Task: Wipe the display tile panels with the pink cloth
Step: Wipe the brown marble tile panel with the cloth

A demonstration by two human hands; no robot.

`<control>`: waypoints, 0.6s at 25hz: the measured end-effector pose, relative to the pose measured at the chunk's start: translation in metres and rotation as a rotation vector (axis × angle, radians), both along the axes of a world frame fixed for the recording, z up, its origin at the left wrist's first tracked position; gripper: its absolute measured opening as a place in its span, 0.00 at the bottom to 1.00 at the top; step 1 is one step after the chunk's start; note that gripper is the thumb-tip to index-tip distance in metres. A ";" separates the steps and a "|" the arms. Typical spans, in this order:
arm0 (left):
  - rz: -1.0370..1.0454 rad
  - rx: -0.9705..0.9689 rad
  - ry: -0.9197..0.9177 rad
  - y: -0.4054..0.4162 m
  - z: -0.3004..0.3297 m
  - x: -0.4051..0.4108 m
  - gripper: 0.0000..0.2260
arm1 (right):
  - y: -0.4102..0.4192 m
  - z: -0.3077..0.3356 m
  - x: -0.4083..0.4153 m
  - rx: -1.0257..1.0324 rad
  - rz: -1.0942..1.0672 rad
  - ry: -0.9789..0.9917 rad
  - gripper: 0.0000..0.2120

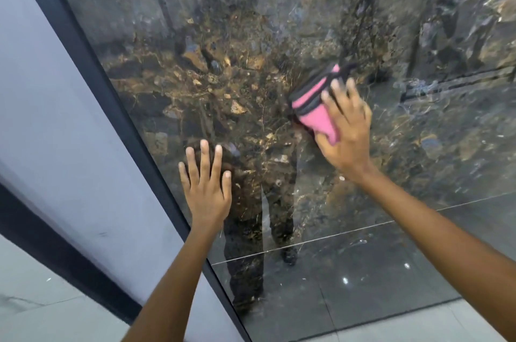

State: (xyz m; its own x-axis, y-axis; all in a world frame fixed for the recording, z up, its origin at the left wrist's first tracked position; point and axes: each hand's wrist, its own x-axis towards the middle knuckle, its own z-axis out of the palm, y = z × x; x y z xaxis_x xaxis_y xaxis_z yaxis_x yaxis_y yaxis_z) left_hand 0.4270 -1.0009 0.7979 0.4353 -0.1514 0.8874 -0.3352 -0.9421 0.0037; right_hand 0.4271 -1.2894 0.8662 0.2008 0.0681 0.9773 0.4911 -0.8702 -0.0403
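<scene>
A large glossy dark marble tile panel (195, 76) with gold-brown veining fills the view, standing upright. My right hand (349, 132) presses a folded pink cloth (315, 101) with dark edging flat against the panel right of centre; my fingers are spread and fairly straight over the cloth, slightly blurred. My left hand (206, 188) rests flat on the panel lower down and to the left, with straight, spread fingers and nothing in it. A person's reflection shows in the polished surface.
A black frame strip (111, 95) runs diagonally along the panel's left edge. Left of it is a pale grey wall panel (42, 76) with a dark base strip. Light floor tiles (42, 308) lie at the bottom left and bottom right.
</scene>
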 end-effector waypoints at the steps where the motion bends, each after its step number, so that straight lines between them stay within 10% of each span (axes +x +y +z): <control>1: 0.020 0.017 -0.015 0.004 -0.012 0.006 0.24 | 0.013 0.010 0.005 0.080 -0.030 -0.013 0.42; 8: -0.011 -0.022 -0.171 0.008 -0.024 0.026 0.24 | 0.021 -0.205 -0.018 -1.185 -0.039 0.261 0.47; 15: 0.021 0.037 -0.255 0.006 -0.028 0.030 0.24 | -0.011 -0.051 0.007 -0.046 -0.109 0.047 0.38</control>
